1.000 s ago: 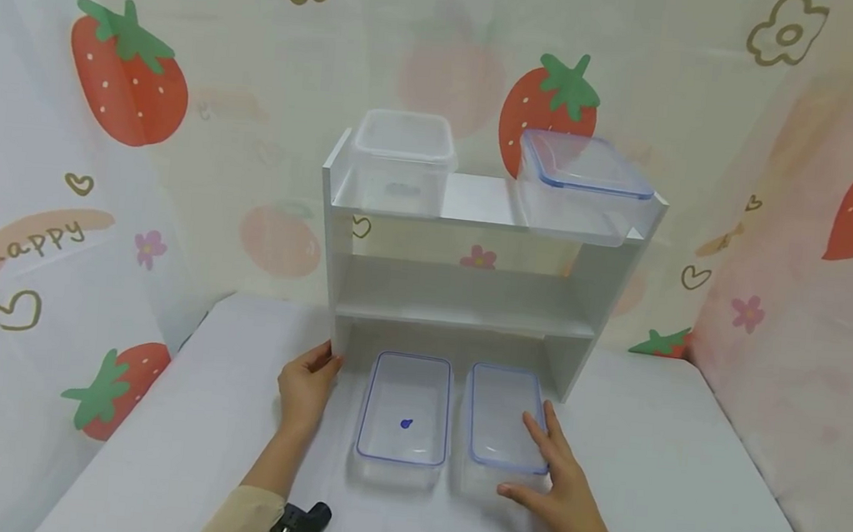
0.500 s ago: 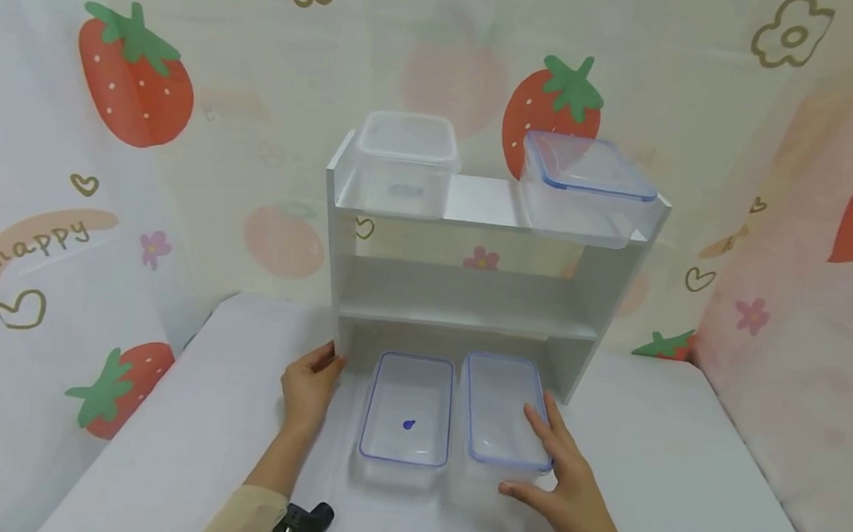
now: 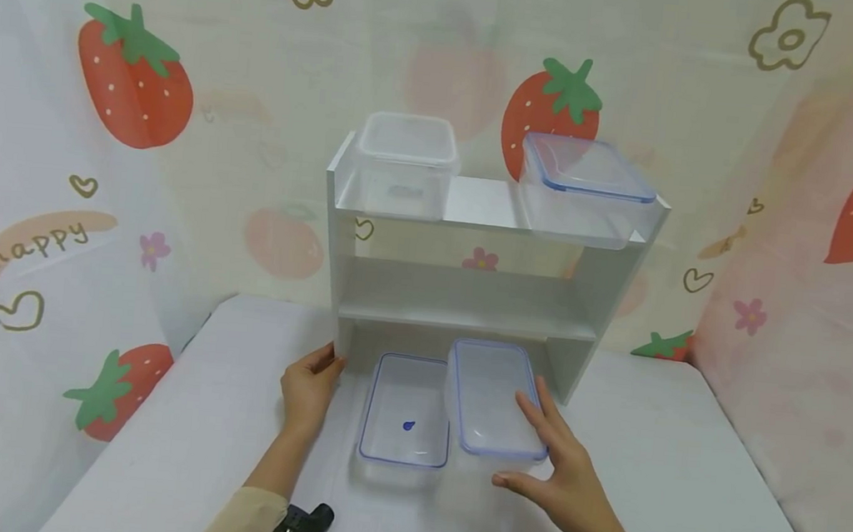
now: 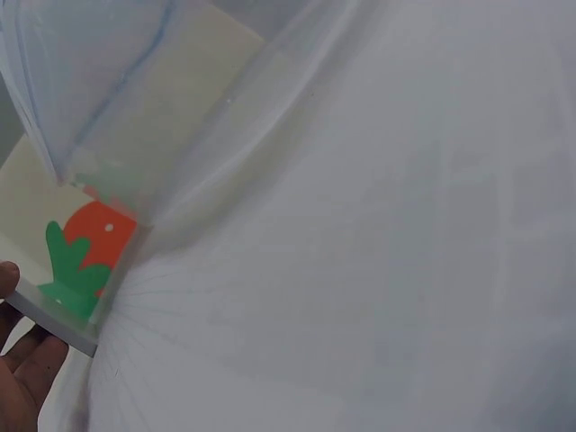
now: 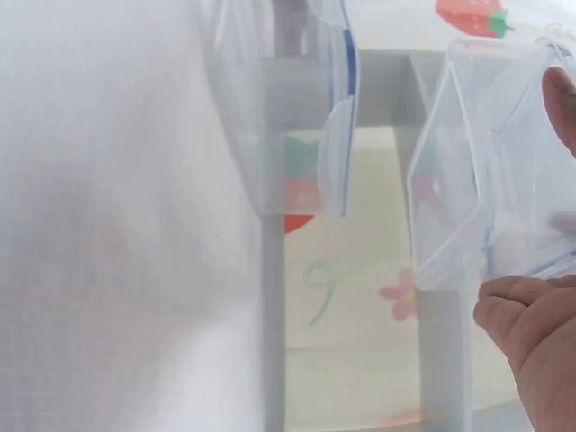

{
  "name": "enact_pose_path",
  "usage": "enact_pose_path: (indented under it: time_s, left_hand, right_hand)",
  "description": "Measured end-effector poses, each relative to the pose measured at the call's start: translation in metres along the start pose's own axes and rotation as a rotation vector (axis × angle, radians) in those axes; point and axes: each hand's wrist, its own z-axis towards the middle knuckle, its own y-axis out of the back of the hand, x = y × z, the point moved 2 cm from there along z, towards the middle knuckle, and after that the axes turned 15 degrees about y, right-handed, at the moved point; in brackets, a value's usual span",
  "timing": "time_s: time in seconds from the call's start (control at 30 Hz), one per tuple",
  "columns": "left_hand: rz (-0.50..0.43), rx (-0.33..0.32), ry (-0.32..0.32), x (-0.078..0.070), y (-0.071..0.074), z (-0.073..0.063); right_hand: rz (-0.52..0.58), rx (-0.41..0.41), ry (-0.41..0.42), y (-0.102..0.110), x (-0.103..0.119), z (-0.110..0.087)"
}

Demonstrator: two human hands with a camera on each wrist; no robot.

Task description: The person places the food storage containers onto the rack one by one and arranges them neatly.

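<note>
My right hand (image 3: 571, 478) grips a clear plastic food container with a blue-rimmed lid (image 3: 494, 401), thumb at its near end and fingers along its right side. The container is raised and tilted in front of the white shelf (image 3: 465, 298). In the right wrist view the fingers (image 5: 517, 310) and thumb span the container (image 5: 445, 171). A similar food container (image 3: 404, 406) stands on the table to its left, partly overlapped in the head view. My left hand (image 3: 309, 390) pinches the shelf's lower left side panel (image 4: 58, 324), thumb on one face and fingers on the other.
On the shelf's top board stand a clear container with a whitish lid (image 3: 404, 164) at left and a blue-rimmed container (image 3: 586, 187) at right, jutting past the front edge. A strawberry-print cloth (image 3: 257, 119) hangs behind. A black camera mount (image 3: 304, 524) sits on the left wrist.
My right hand has lifted the right-hand container off the table and moved it slightly left and toward the shelf. The left hand keeps its hold on the panel.
</note>
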Motion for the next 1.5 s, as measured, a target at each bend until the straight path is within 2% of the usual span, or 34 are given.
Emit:
enact_pose_path:
  time_s: [0.47,0.87,1.03,1.5]
  left_hand:
    - [-0.005,-0.022,0.000,0.000,-0.001,0.002]
    - [0.003,-0.039,-0.005,0.000,-0.001,0.003]
    - [0.014,-0.041,0.002,-0.001,-0.002,0.002]
    - [0.001,-0.034,0.000,0.000,-0.001,0.002]
  right_hand:
    - [0.062,0.012,0.006,0.000,0.013,0.025]
    - [0.016,-0.005,0.005,0.001,0.023,0.047]
    - [-0.015,-0.012,-0.025,0.001,0.026,0.057]
    - [0.018,-0.016,-0.019,-0.003,0.031,0.086]
